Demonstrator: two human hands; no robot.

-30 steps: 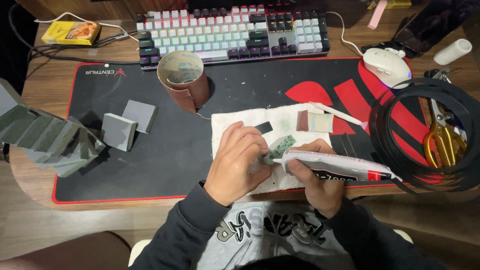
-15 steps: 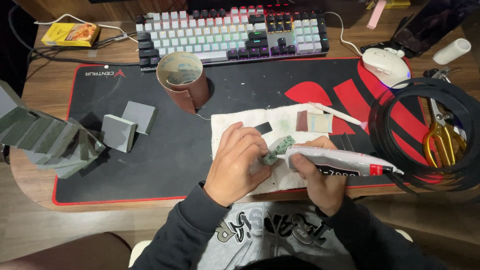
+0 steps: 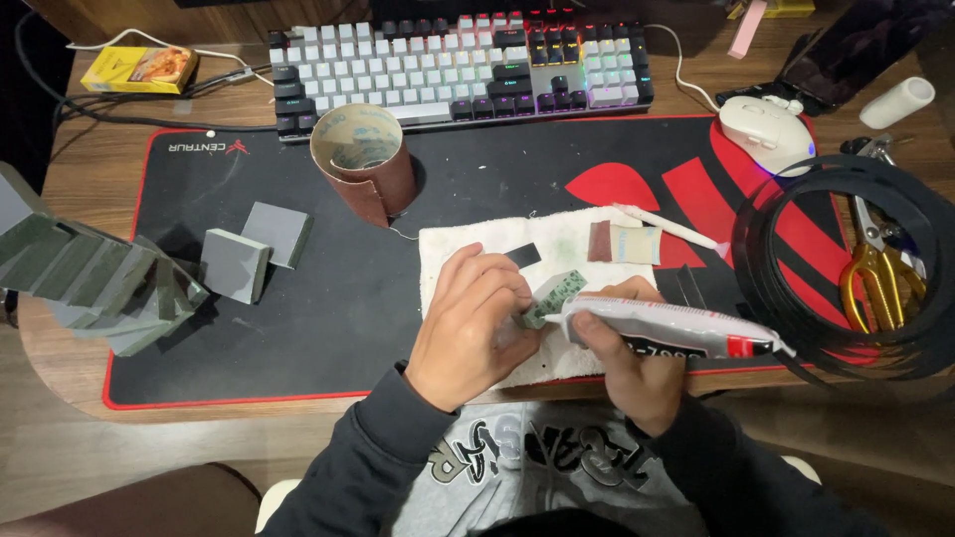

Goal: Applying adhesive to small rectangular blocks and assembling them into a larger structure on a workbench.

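My left hand [image 3: 468,323] pinches a small green speckled block [image 3: 557,294] over a white cloth [image 3: 476,242] on the black and red desk mat [image 3: 338,288]. In my right hand [image 3: 627,353] is a white glue tube [image 3: 676,331] with a red band, its nozzle end touching the block. The two hands are close together near the mat's front edge.
A roll of brown sandpaper [image 3: 363,164] stands behind the cloth. Grey foam blocks [image 3: 249,254] lie at left beside a fanned grey stack [image 3: 90,283]. Small sandpaper pieces [image 3: 622,242], a coiled black band [image 3: 846,268], yellow scissors [image 3: 875,278], a mouse [image 3: 766,134] and keyboard [image 3: 458,70] surround them.
The hands have barely moved; the tube has shifted slightly against the green block.
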